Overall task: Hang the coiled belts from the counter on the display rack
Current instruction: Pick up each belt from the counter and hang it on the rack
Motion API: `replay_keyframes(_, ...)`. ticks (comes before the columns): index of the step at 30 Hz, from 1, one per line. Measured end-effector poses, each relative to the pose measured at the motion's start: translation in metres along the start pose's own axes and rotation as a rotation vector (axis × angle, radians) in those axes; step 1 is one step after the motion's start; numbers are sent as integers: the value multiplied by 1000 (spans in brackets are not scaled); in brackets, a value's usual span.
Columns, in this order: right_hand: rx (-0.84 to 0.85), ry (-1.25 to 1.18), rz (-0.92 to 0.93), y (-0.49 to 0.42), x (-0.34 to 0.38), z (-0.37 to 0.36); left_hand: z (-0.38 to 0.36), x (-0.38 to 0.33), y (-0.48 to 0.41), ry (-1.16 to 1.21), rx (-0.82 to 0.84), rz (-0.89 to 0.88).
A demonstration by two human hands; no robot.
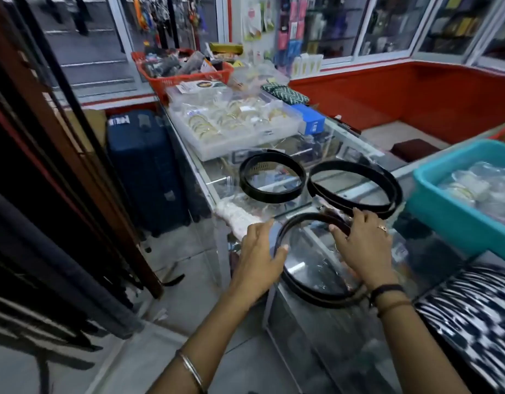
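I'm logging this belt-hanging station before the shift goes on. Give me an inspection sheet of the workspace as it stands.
Surface: glass counter, see-through, goods under it.
Job's things: three coiled belts on it: near belt, left belt, right belt.
Clutter: clear tray of bangles, red basket, teal tub.
Hands: left hand and right hand both on the near belt.
Cables: nothing seen.
Surroundings: blue suitcase on the floor; dark belts hanging at left.
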State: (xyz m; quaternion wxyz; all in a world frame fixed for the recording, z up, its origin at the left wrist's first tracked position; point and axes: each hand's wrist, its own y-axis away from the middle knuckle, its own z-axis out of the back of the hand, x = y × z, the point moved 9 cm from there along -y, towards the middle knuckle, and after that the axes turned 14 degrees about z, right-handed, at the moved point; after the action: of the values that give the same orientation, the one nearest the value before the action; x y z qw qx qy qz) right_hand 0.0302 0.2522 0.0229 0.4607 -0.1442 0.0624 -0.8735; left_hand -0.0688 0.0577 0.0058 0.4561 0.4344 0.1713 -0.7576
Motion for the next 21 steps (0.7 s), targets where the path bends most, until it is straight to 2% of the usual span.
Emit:
replay_keyframes(2,107,3,-36,-5,-7,-11,-7,3,-8,-64,15,55)
replay_keyframes(4,145,27,-20,-12,-10,-15,-13,6,-15,-140,39,118)
replay_keyframes(9,155,27,0,-28,-9,-16,-18,0,-22,-250,27,146)
replay_keyframes(15,52,-111,49,-26,6,-3,11,11,-26,-270,-81,153)
replay_keyframes(21,-64,-458,204,-16,74,18,81,24,-6,-145,-302,117)
